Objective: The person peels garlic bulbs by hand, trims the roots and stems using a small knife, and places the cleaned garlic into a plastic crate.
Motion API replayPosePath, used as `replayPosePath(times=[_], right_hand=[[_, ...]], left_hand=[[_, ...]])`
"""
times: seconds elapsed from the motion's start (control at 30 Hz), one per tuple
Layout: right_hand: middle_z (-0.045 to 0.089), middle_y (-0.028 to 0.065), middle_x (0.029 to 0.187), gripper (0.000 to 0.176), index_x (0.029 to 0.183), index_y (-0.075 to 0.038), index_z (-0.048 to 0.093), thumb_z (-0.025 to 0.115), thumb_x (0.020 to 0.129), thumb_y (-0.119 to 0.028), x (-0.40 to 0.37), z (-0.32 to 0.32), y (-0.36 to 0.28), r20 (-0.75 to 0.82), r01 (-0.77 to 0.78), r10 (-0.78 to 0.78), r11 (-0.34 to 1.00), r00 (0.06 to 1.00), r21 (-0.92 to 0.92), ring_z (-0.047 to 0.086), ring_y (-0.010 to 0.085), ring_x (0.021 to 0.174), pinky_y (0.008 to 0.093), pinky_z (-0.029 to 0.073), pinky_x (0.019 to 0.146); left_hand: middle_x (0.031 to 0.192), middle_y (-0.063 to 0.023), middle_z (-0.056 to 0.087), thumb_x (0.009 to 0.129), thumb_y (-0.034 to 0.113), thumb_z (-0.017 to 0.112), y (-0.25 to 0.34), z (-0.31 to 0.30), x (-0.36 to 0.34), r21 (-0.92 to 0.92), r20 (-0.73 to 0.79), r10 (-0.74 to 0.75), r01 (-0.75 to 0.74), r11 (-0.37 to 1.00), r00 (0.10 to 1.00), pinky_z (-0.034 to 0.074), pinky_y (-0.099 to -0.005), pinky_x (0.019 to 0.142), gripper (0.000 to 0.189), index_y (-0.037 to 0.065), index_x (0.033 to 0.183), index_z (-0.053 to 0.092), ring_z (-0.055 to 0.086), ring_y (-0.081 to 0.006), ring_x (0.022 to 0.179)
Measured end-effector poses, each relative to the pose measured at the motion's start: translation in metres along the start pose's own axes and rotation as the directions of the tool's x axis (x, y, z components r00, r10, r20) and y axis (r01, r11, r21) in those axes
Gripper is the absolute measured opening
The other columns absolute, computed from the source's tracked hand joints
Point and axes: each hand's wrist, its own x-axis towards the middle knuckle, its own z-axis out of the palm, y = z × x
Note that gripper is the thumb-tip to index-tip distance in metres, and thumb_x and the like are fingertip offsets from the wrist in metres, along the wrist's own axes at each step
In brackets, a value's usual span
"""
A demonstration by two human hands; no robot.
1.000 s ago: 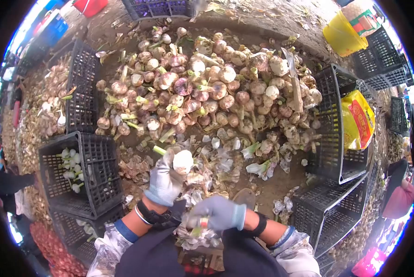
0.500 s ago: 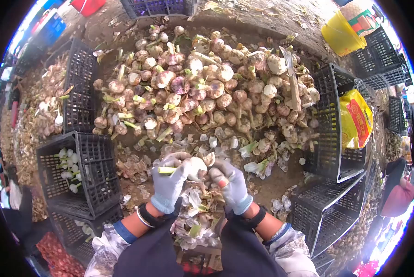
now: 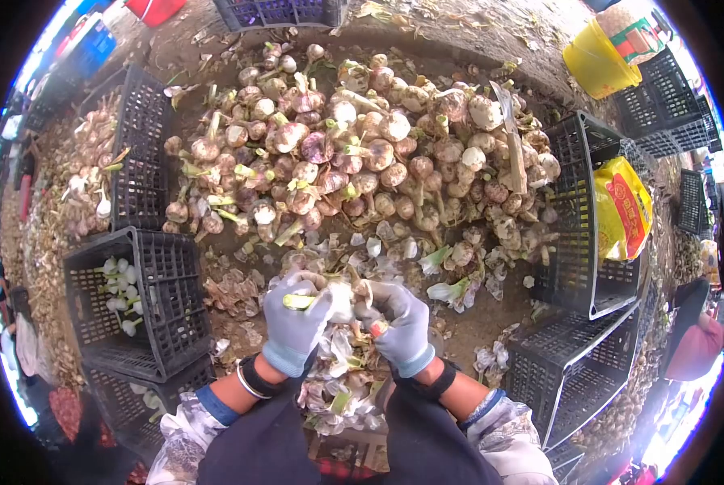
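Both my hands wear pale grey gloves and meet in front of me at a garlic bulb [image 3: 342, 302]. My left hand [image 3: 291, 325] is closed around the bulb, and its cut green stem [image 3: 299, 301] sticks out to the left between the fingers. My right hand [image 3: 404, 325] is closed at the bulb's right side, pinching a flap of its brownish outer skin [image 3: 359, 288]. The right fingertips partly hide the bulb. Below the hands lies a heap of peeled white and purplish skins [image 3: 342, 404]. Beyond them spreads a big pile of unpeeled garlic [image 3: 362, 153].
A black crate [image 3: 168, 307] at left holds clean white bulbs. More black crates [image 3: 568, 372] stand on the right, one with a yellow bag [image 3: 622, 208]. A long wooden-handled blade [image 3: 514, 153] lies on the pile. A yellow bucket [image 3: 598, 61] stands far right.
My right hand has turned inward and its fingers have curled in closer against the bulb. The bulb has shifted slightly down and stays in my left hand.
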Motion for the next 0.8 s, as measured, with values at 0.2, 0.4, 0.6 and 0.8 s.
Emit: replayPosePath(times=[0.2,0.4,0.6,0.8], right_hand=[[0.070,0.0162,0.099,0.032,0.117,-0.002,0.067,0.067,0.086,0.000,0.013,-0.015,0.019,-0.037,0.014,-0.023,0.975,0.999,-0.222,0.068,0.0334,0.094,0.0363,0.053,0.088],[0.070,0.0127,0.102,0.027,0.105,-0.007,0.068,0.075,0.079,-0.011,0.000,-0.008,-0.020,0.056,0.116,-0.104,0.948,0.993,-0.297,0.067,0.0318,0.095,0.0392,0.053,0.084],[0.069,0.0114,0.086,0.011,0.087,-0.007,0.066,0.074,0.081,-0.008,0.009,-0.016,-0.015,-0.036,0.117,-0.142,0.914,0.989,-0.388,0.068,0.0290,0.080,0.0374,0.054,0.073],[0.065,0.0079,0.096,0.029,0.098,-0.013,0.066,0.077,0.075,-0.027,-0.002,-0.015,-0.023,0.205,0.185,-0.083,0.814,0.975,-0.551,0.064,0.0305,0.087,0.0416,0.050,0.076]], left_hand=[[0.078,-0.0072,0.067,0.081,0.003,0.072,0.007,-0.003,0.001,-0.446,0.063,-0.441,0.421,0.790,0.895,0.049,-0.0300,0.065,0.010,-0.005,0.087,0.068,0.063,-0.0143,0.070],[0.083,-0.0076,0.070,0.088,0.007,0.067,-0.030,0.007,-0.002,-0.232,-0.036,-0.136,0.124,0.965,0.990,0.052,-0.0263,0.067,0.012,-0.004,0.094,0.066,0.066,-0.0125,0.075],[0.086,-0.0066,0.072,0.090,0.005,0.064,-0.025,0.001,-0.003,-0.085,0.030,-0.068,0.071,0.994,0.997,0.052,-0.0253,0.068,0.010,-0.004,0.094,0.067,0.066,-0.0102,0.077],[0.086,-0.0066,0.071,0.085,0.001,0.065,-0.014,0.007,0.000,-0.065,-0.052,-0.018,0.015,0.998,0.998,0.050,-0.0261,0.067,0.005,-0.003,0.087,0.067,0.064,-0.0108,0.074]])
